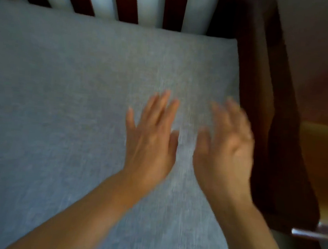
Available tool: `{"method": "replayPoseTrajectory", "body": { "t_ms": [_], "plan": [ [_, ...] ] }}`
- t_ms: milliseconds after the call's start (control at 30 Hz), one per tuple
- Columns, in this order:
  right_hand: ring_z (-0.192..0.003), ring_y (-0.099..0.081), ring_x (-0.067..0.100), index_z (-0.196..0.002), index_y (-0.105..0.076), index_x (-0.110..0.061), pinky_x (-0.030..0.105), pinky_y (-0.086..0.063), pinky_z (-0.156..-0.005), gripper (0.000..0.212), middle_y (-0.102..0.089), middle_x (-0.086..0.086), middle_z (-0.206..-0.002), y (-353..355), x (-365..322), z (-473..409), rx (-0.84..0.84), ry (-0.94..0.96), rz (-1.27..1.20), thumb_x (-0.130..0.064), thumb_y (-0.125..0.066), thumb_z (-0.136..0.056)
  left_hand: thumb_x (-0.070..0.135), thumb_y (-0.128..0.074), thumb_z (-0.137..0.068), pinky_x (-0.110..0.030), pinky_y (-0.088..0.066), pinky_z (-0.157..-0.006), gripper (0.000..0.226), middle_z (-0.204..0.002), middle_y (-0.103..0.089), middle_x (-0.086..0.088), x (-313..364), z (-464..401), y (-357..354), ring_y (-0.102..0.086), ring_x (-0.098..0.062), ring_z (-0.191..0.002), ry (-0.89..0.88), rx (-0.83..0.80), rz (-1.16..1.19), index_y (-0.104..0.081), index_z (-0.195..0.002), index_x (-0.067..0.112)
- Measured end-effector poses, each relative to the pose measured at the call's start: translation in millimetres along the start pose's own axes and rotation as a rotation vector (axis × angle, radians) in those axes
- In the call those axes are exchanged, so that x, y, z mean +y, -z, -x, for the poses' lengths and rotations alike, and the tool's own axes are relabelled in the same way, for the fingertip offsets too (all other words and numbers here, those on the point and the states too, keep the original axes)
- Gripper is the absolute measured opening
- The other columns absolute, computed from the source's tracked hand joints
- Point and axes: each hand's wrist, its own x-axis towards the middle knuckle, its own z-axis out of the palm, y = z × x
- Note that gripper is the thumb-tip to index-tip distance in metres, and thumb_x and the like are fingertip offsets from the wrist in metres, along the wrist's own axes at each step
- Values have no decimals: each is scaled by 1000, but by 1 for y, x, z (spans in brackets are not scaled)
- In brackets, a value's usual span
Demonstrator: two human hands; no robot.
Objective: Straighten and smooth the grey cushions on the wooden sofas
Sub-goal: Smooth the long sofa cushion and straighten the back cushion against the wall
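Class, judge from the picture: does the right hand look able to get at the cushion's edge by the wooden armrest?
Probably yes. The right hand, fingers spread and blurred, is already beside that edge of the grey cushion, with nothing between it and the armrest.

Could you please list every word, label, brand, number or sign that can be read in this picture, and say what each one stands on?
None: no text shows on the grey fabric seat cushion, the dark wooden slatted sofa frame, or either bare hand, left hand or right hand. The shiny metal piece at lower right is blurred and shows no marking.
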Motion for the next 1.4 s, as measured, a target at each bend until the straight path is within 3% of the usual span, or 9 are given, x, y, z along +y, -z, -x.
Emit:
{"method": "replayPoseTrajectory", "body": {
  "t_ms": [100,200,267,467,567,633,833,1033,1400],
  "plan": [
    [-140,-32,33,-139,-47,-8,53,-26,-113,45,-36,13,-151,-32,12,-28,195,-22,15,-24,-42,-98,36,-38,-88,-62,-11,-109,64,-158,-22,-1,-36,-34,-6,-20,-23,-144,102,10,-38,-28,-149,21],
    [-146,-12,33,-152,-23,-21,61,-14,-114,62,-9,8,-161,-90,42,-4,-384,-101,386,-51,-21,-97,48,-30,-91,-66,-22,-108,63,-160,-17,-1,-72,-17,-36,-18,-25,-146,111,-412,-267,-28,-150,24],
    [-147,2,30,-153,-13,-24,54,-5,-118,63,3,7,-162,-96,40,-28,-626,-239,407,-46,-33,-98,47,-33,-96,-59,-15,-113,62,-161,0,2,-81,-36,-38,-3,-21,-148,167,-547,-252,-16,-152,28],
    [-147,-13,23,-146,-36,-17,43,-3,-119,52,-23,6,-158,-106,-6,-140,125,-46,24,-26,-46,-96,44,-30,-96,-54,5,-113,62,-161,-2,1,-93,-151,-29,1,-20,-148,246,-41,-76,-15,-153,24],
    [-148,-9,28,-152,-24,-20,59,-9,-116,65,-13,8,-161,-167,13,-124,-329,-12,284,-47,-34,-93,56,-8,-88,-60,-1,-114,71,-161,7,0,-118,-144,-59,7,-22,-148,131,-411,-263,-6,-153,27],
    [-148,-3,22,-152,-22,-23,49,-3,-119,63,-8,5,-161,-175,12,-145,-534,-156,340,-46,-38,-95,55,-16,-95,-57,2,-114,66,-160,17,3,-128,-153,-58,15,-19,-146,174,-549,-257,2,-153,30],
    [-145,-21,22,-141,-44,-18,47,-14,-119,48,-32,5,-154,-132,-22,-283,239,-3,129,-29,-50,-95,42,-37,-98,-53,7,-113,63,-161,0,1,-121,-284,-26,7,-18,-147,148,29,-6,-11,-153,25],
    [-145,-16,32,-150,-31,-22,56,-11,-116,77,-27,7,-157,-218,78,-229,-270,-162,490,-64,-7,-89,53,-22,-90,-60,-7,-109,64,-155,-29,-3,-141,-257,-120,-23,-25,-143,0,-315,-212,-33,-146,27],
    [-141,-28,31,-144,-42,-18,56,-18,-114,66,-40,8,-150,-218,79,-235,-173,-151,478,-56,-24,-92,53,-26,-91,-60,-10,-110,61,-153,-33,-2,-139,-264,-121,-25,-25,-142,-12,-301,-213,-37,-144,26]
  ]
}}
